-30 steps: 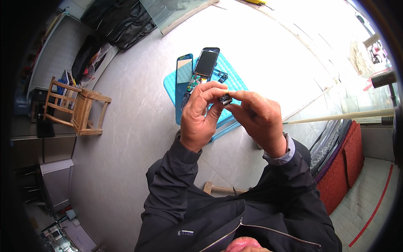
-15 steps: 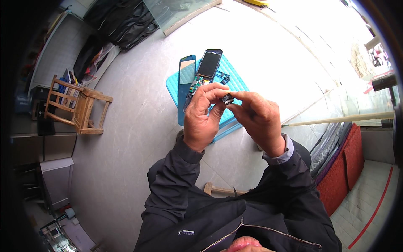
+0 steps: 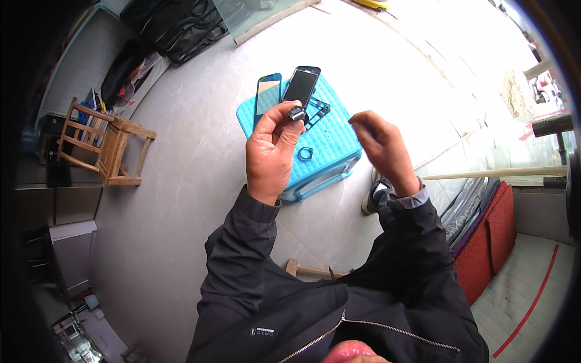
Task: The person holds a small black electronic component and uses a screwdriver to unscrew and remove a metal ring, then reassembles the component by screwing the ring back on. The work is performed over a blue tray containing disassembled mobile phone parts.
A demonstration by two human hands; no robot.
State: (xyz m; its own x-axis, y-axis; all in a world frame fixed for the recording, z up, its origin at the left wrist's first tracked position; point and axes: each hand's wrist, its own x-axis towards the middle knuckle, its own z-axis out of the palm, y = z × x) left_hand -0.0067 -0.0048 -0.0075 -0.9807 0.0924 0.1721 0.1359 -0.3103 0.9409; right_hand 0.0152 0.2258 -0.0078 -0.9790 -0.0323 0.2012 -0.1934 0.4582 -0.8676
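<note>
My left hand (image 3: pixel 273 148) pinches a small black electronic part (image 3: pixel 297 113) with pale metallic marks between thumb and fingertips, held over a blue stool (image 3: pixel 330 142). To the right of the stool top, my right hand (image 3: pixel 384 145) is raised with thumb and fingers pressed together; whatever they may hold is too small to make out. Behind my left hand, an opened phone (image 3: pixel 302 85) lies on the stool, its lower part hidden. Left of it is a flat dark-rimmed glass panel (image 3: pixel 268 94). A black plastic frame (image 3: pixel 319 113) and a small dark ring (image 3: pixel 305 153) also rest on the quilted-looking top.
A wooden chair (image 3: pixel 109 148) stands on the tiled floor at left. At right, a red mat (image 3: pixel 487 248) leans near folded plastic-covered sheets (image 3: pixel 466 209) and a long pale pole (image 3: pixel 496 173). A glass sheet (image 3: pixel 254 15) and black bags (image 3: pixel 175 30) are at the back.
My right hand has let go of the small part and drawn away to the right. My left hand has lifted it slightly up and left, uncovering the ring on the stool.
</note>
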